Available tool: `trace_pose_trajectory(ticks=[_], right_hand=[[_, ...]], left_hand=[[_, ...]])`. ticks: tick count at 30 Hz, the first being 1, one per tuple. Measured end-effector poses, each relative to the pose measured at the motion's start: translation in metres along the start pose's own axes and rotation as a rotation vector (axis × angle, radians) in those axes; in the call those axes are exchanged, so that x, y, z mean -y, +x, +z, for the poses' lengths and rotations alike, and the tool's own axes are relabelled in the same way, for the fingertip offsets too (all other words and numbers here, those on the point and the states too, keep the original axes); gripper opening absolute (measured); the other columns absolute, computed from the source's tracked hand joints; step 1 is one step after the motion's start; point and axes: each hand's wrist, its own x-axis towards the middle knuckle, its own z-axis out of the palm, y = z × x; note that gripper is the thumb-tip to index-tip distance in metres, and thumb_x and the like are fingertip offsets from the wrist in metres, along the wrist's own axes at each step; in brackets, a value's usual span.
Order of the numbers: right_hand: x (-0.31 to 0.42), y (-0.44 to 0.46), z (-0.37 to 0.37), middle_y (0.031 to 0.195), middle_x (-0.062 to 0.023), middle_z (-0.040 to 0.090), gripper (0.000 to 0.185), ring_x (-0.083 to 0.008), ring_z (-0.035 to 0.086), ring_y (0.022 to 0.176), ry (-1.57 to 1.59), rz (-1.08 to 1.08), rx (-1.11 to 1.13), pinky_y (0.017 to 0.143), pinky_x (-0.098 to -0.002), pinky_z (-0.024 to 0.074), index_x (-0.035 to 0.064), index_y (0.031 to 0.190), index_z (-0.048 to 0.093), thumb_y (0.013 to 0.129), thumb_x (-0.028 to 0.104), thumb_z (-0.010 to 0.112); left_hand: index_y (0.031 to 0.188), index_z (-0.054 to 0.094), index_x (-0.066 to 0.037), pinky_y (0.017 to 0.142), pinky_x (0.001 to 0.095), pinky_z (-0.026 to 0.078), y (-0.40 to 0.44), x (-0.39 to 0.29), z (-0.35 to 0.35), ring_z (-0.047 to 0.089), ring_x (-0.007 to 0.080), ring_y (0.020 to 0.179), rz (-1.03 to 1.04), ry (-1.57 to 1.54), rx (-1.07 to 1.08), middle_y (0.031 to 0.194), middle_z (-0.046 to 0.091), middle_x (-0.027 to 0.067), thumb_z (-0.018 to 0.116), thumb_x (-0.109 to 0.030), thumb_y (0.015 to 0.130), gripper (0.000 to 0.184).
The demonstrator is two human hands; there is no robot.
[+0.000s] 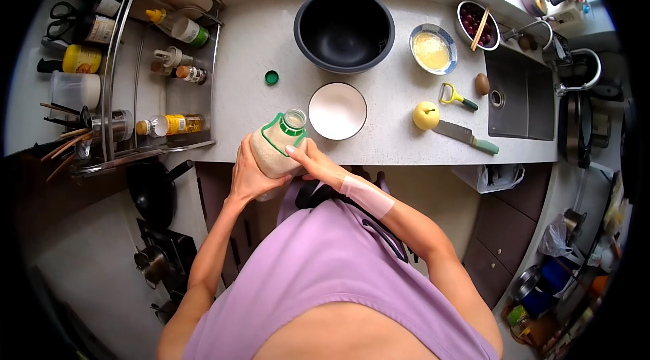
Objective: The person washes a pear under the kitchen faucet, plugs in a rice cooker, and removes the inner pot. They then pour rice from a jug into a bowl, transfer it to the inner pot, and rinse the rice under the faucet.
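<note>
Held item: one clear jar [272, 155] of pale grains, green handle at the neck, mouth uncapped, tilted toward the upper right of the view; located at the near edge of the surface [244, 41], just beside a white bowl [337, 111]. Left hand [245, 174]: fingers curved around the jar's left side and underside, thumb spread upward. Right hand [318, 162]: closed against the jar's right side, one fingertip pressed below the neck; remaining fingers partly hidden, their spread cannot be told. Pale strip [366, 197] across the right wrist. On the surface: green cap [271, 77], lying apart from the jar; black pot [344, 28], beyond the white bowl; blue-patterned bowl [452, 48] with yellow contents; bowl [495, 38] of dark round fruit [468, 19], chopsticks [481, 27] laid across it; yellow fruit [426, 116], near the tip of a green-handled knife [467, 135]; peeler [463, 98]; brown oval item [481, 84], beside the sink [525, 79].
</note>
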Motion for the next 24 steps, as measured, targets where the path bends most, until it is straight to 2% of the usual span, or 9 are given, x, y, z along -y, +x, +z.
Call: trace_pose_trajectory(ticks=[2,5,6,8,12,14,16,20,24], right_hand=[[-0.004,0.003,-0.001,0.132,-0.0238,0.037,0.086,-0.0305,0.037,0.126,0.000,-0.005,-0.016,0.102,-0.0379,0.0345,-0.0054,0.134,0.030,0.083,0.061,0.052],[-0.017,0.003,-0.001,0.133,-0.0226,0.033,0.090,-0.0327,0.040,0.122,0.080,0.124,-0.056,0.088,-0.0449,0.0455,-0.0043,0.133,0.025,0.081,0.065,0.050],[-0.023,0.006,-0.001,0.132,-0.0227,0.033,0.092,-0.0342,0.040,0.122,0.087,0.110,-0.062,0.086,-0.0465,0.0477,-0.0046,0.133,0.022,0.081,0.066,0.049],[-0.033,0.006,0.001,0.134,-0.0214,0.032,0.088,-0.0337,0.040,0.123,0.168,0.130,-0.114,0.087,-0.0461,0.0492,-0.0017,0.134,0.024,0.081,0.064,0.048],[-0.035,0.003,-0.002,0.139,-0.0189,0.030,0.085,-0.0332,0.039,0.125,0.350,0.156,-0.099,0.087,-0.0446,0.0504,0.0030,0.138,0.024,0.082,0.064,0.045],[-0.045,0.007,-0.008,0.146,-0.0146,0.019,0.087,-0.0328,0.031,0.131,0.426,0.213,0.047,0.096,-0.0477,0.0435,0.0105,0.144,0.010,0.084,0.068,0.036],[-0.050,0.011,-0.010,0.145,-0.0151,0.023,0.087,-0.0330,0.035,0.129,0.469,0.236,0.051,0.096,-0.0471,0.0436,0.0115,0.144,0.012,0.084,0.069,0.035],[-0.060,0.016,-0.013,0.142,-0.0184,0.030,0.088,-0.0341,0.044,0.122,0.567,0.277,0.115,0.095,-0.0459,0.0443,0.0146,0.145,0.013,0.082,0.073,0.033],[-0.061,0.018,-0.016,0.141,-0.0212,0.031,0.088,-0.0352,0.044,0.121,0.622,0.296,0.164,0.096,-0.0455,0.0442,0.0148,0.145,0.013,0.082,0.073,0.032]], left_hand=[[0.130,0.028,0.000,0.096,0.0428,0.041,0.002,-0.002,0.000,0.046,0.0358,0.115,0.015,-0.006,0.043,0.123,0.044,0.0208,0.087,-0.037,0.047,0.109],[0.132,0.027,0.000,0.097,0.0426,0.040,0.007,-0.010,0.000,0.046,0.0355,0.115,0.073,0.039,0.059,0.123,0.045,0.0203,0.086,-0.036,0.046,0.111],[0.133,0.026,0.000,0.097,0.0426,0.040,0.009,-0.012,0.000,0.046,0.0353,0.115,0.100,0.077,0.062,0.123,0.045,0.0199,0.086,-0.036,0.046,0.111],[0.134,0.026,-0.001,0.095,0.0422,0.042,0.011,-0.018,0.000,0.047,0.0347,0.114,0.089,0.103,0.110,0.123,0.046,0.0193,0.086,-0.037,0.046,0.112],[0.133,0.028,-0.002,0.088,0.0439,0.047,0.022,-0.028,-0.002,0.050,0.0357,0.111,0.087,0.237,0.240,0.118,0.049,0.0189,0.085,-0.040,0.047,0.110],[0.133,0.029,-0.002,0.086,0.0446,0.048,0.028,-0.029,0.000,0.051,0.0361,0.109,0.083,0.289,0.300,0.115,0.050,0.0189,0.085,-0.041,0.047,0.110],[0.131,0.031,0.000,0.084,0.0456,0.049,0.034,-0.027,0.001,0.053,0.0369,0.107,0.043,0.351,0.376,0.114,0.052,0.0204,0.084,-0.045,0.046,0.109],[0.129,0.032,0.003,0.084,0.0454,0.049,0.040,-0.026,0.004,0.054,0.0375,0.107,0.070,0.418,0.388,0.116,0.052,0.0234,0.083,-0.049,0.046,0.111],[0.128,0.033,0.007,0.085,0.0450,0.049,0.046,-0.027,0.005,0.055,0.0380,0.107,0.039,0.470,0.447,0.117,0.052,0.0256,0.083,-0.052,0.044,0.114]])
